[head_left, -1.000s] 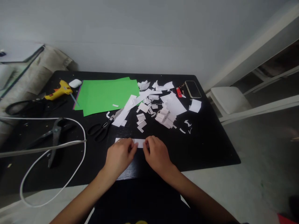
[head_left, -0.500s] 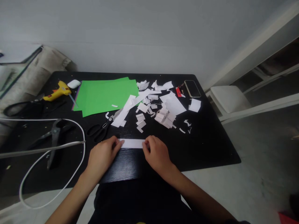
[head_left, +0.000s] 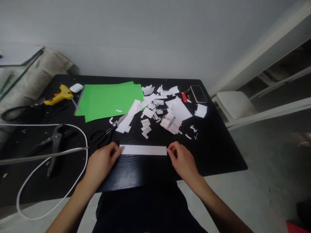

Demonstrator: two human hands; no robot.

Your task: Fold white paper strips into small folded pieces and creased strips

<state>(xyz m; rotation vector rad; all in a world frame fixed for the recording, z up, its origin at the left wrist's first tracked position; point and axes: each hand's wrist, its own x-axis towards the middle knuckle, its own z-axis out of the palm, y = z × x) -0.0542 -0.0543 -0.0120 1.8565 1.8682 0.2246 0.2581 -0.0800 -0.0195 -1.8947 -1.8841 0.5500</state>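
A white paper strip (head_left: 143,149) lies flat and lengthwise near the front of the black table. My left hand (head_left: 103,161) pinches its left end between thumb and fingers. At the right end, my right hand (head_left: 183,160) has its thumb and fingertips pinched together on the strip's edge. Black-handled scissors (head_left: 104,134) rest just beyond my left hand, their blades partly under a longer white paper strip (head_left: 128,118). Behind the held strip, folded white paper pieces (head_left: 171,123) sit in a small pile.
Green sheets (head_left: 109,100) lie at the back, beside a yellow glue gun (head_left: 62,95). Large dark shears (head_left: 56,142) and a looped white cable (head_left: 86,139) occupy the left. A phone (head_left: 198,94), a red lighter (head_left: 184,97) and paper scraps (head_left: 178,108) are at the back right.
My right hand has moved right and my left hand slightly left, so the hands are farther apart. A longer stretch of the white paper strip now shows between them.
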